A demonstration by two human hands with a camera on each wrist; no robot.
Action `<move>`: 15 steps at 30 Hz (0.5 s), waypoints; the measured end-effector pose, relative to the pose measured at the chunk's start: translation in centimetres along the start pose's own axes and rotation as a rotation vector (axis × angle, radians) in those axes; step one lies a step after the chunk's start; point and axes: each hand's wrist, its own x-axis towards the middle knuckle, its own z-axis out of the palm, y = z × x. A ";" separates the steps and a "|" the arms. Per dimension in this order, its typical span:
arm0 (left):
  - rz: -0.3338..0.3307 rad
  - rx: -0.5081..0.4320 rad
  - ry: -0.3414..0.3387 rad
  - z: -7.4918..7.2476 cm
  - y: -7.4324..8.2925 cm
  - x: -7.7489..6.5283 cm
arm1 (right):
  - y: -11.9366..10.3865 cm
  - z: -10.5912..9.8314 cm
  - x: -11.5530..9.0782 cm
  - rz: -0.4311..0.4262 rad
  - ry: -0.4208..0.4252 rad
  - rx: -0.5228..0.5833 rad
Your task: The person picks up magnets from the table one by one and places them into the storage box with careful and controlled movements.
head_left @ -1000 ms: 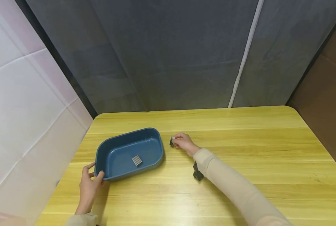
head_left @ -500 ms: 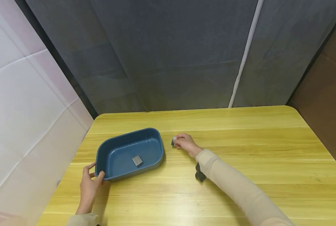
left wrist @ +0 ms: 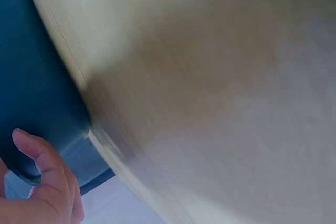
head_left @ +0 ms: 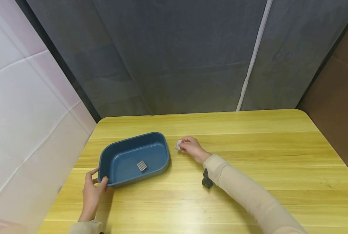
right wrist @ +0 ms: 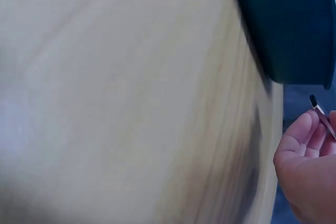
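Note:
A blue rectangular plastic basin [head_left: 124,179] stands on the wooden table, tilted slightly in the head view. At its near left corner my left hand [head_left: 92,191] grips the rim, thumb over the edge and fingers against the outer side; the left wrist view also shows this hand [left wrist: 50,182] at the wall. Inside the basin lies a small ribbed silver metal block [head_left: 142,166]. Just right of the basin, my right hand [head_left: 192,149] pinches a small flat square piece [head_left: 178,145] with a pale face. In the right wrist view, the piece [right wrist: 321,115] appears edge-on with a dark tip.
The yellow wood-grain table [head_left: 250,139] ends at a dark grey cloth wall [head_left: 176,65]. White panels [head_left: 36,107] rise on the left and a brown panel [head_left: 337,91] on the right. A small black device [head_left: 207,182] sits by the right cuff.
The small piece in my right hand has turned, so its pale face shows now instead of a dark side. The right hand shifted only slightly; left hand and basin stay put.

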 end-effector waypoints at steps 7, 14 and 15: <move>0.007 0.008 -0.004 -0.4 3.0 -1.7 | -0.6 0.5 -0.2 -0.013 -0.011 0.025; 0.009 0.004 -0.002 -0.5 2.7 -1.7 | -1.1 1.5 -0.4 -0.012 -0.030 0.079; 0.016 0.002 -0.008 -0.5 2.7 -1.7 | -1.2 1.6 -0.4 -0.007 -0.033 0.091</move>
